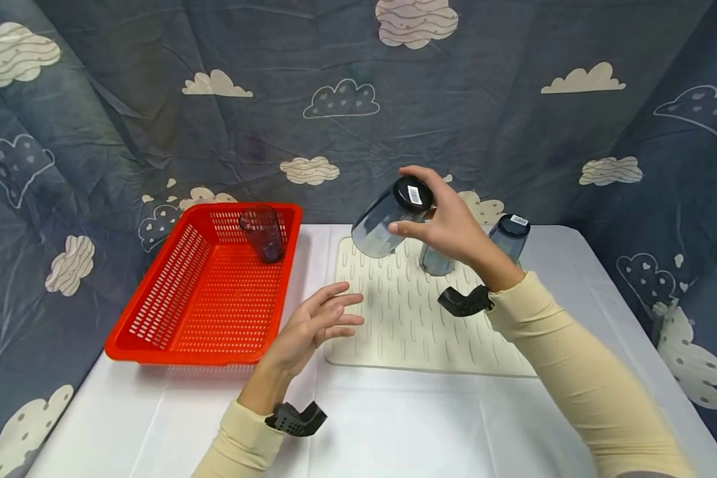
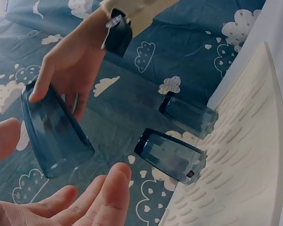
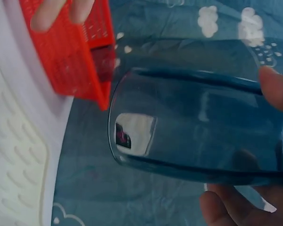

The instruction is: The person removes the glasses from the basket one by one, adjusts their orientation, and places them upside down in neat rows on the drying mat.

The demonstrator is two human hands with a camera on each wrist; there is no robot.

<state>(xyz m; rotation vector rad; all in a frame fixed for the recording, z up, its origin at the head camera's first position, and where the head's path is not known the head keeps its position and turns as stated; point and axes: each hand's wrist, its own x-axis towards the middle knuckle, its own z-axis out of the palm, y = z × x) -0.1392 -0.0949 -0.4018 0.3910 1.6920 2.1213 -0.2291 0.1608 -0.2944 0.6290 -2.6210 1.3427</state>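
Note:
My right hand point(image 1: 448, 222) grips a bluish see-through drinking glass point(image 1: 382, 222) near its dark base, above the mat. It is tilted, with its mouth toward the lower left and a white label on the base. My left hand point(image 1: 313, 325) is held out with fingers spread, apart from the glass and below it, holding nothing. Two more such glasses stand bottom-up on the cream drying mat point(image 1: 382, 332): one glass point(image 2: 172, 155) is partly behind my right hand in the head view, the other glass point(image 1: 512, 234) to its right, behind my right wrist.
A red perforated plastic basket point(image 1: 200, 358) stands on the left of the white-covered table point(image 1: 406, 425). One dark glass point(image 1: 263, 232) leans in its far right corner. Dark cloud-patterned cloth point(image 1: 263, 146) hangs behind and at both sides.

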